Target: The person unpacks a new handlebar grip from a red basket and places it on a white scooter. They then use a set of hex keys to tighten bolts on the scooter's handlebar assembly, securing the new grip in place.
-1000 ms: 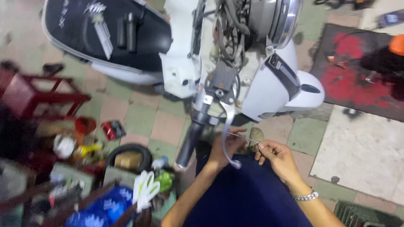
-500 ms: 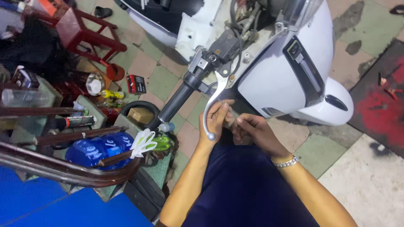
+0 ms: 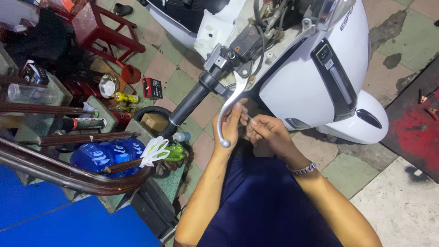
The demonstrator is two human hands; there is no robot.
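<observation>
Brake lever (image 3: 227, 110) on the scooter's handlebar is what we have in hand: a curved silver bar ending in a small ball, hanging down from its pivot beside the black grip (image 3: 190, 104). Our left hand (image 3: 228, 126) is curled around the lever's lower stretch, fingers closed on it. Our right hand (image 3: 267, 132), just beside it, is pinched shut on something small between the fingertips; we cannot tell what, as the fingers hide it.

We judge the lever stiff, light metal with a smooth, likely slippery finish, so it is best held along the middle of the curve, not at the ball. The thin cables (image 3: 265, 20) above the pivot look easy to kink.

The white scooter (image 3: 315, 73) stands on a floor (image 3: 356, 164) of worn pink and green tiles, with a red-stained mat (image 3: 418, 132) to the right. To the left sit a red stool (image 3: 98, 27), cans and bottles, a blue water jug (image 3: 103, 153) and a dark curved rail (image 3: 68, 176), so the room is crowded on that side.
</observation>
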